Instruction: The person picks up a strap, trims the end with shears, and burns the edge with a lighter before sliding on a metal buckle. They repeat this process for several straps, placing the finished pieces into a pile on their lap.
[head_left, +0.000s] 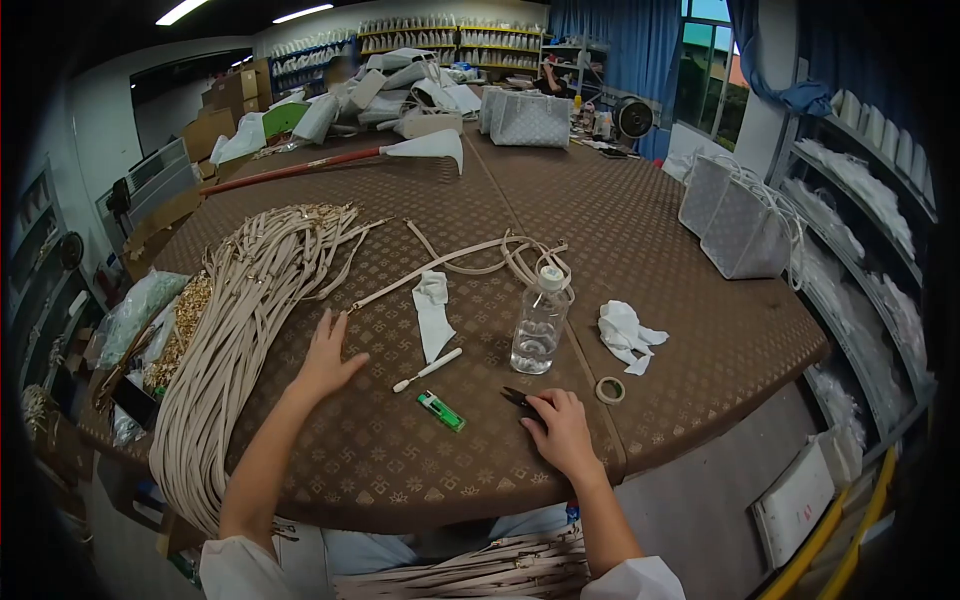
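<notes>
My left hand (330,358) rests on the brown patterned cloth with its fingers spread, its fingertips near the metal end of a beige strap (430,268). A large bundle of beige straps (250,300) lies to its left. My right hand (560,428) is closed around a small black tool (516,397), whose tip sticks out to the left. Between the hands are a green lighter (441,411), a white pen-like stick (428,370) and a white cloth strip (432,315). A clear bottle (540,322) stands upright beyond my right hand, with a tape roll (609,390) to the right.
Crumpled white tissue (630,335) lies right of the bottle. Farther off are a red-handled rake (300,170), piled pale bags (390,95), a checked bag (528,118) and another bag (740,220) at the right edge. More straps (480,568) lie on my lap. A person sits far back.
</notes>
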